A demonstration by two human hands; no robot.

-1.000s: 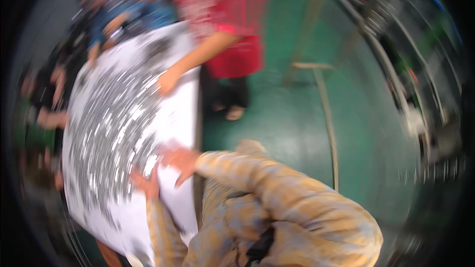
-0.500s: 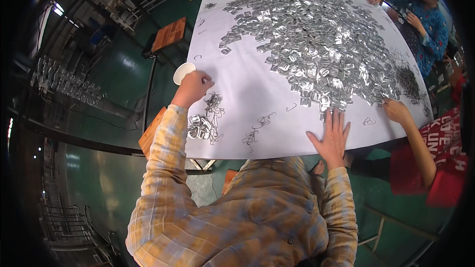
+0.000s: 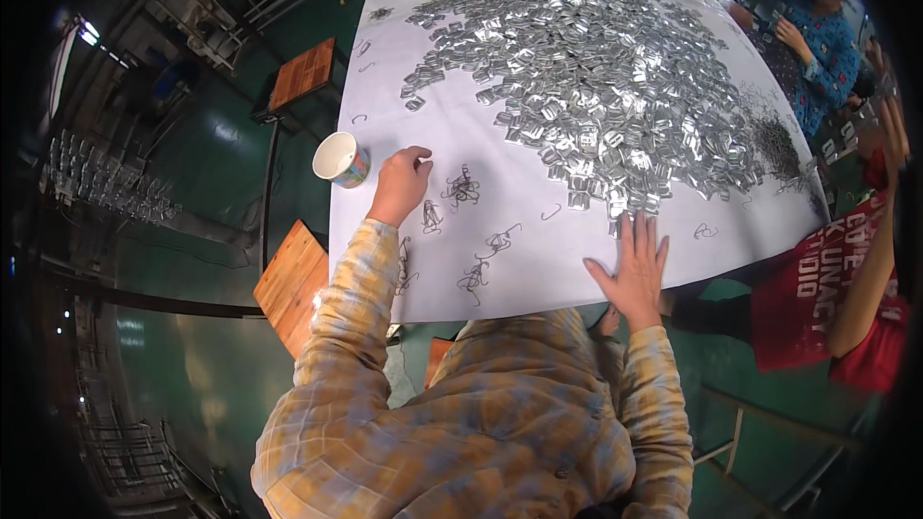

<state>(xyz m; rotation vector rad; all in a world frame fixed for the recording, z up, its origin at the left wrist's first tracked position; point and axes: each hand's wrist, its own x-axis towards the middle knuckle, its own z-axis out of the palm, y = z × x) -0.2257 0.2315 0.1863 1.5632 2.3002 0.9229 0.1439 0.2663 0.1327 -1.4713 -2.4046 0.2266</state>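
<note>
My left hand (image 3: pixel 402 185) is over the table, just right of a printed paper cup (image 3: pixel 340 160). Its fingers are curled together, and what they pinch, if anything, is hidden. Beside it lies a small heap of thin dark wire hooks (image 3: pixel 463 187), with more hooks (image 3: pixel 430 218) nearer me. My right hand (image 3: pixel 636 271) rests flat with fingers spread, its fingertips touching the near edge of a large pile of shiny silver metal pieces (image 3: pixel 615 86). Between my hands are a few loose hooks (image 3: pixel 473 279).
The white-covered table (image 3: pixel 538 274) holds dark hook heaps (image 3: pixel 777 149) at its right. A person in a blue patterned shirt (image 3: pixel 829 53) stands far right; one in red (image 3: pixel 803 298) is nearer. Wooden stools (image 3: pixel 298 279) stand left of the table.
My left hand has moved right, off the cup, toward the hooks. My forearm now covers where the small silver heap lay. The red-clad person's hand has left the pile and risen. The view shifted slightly.
</note>
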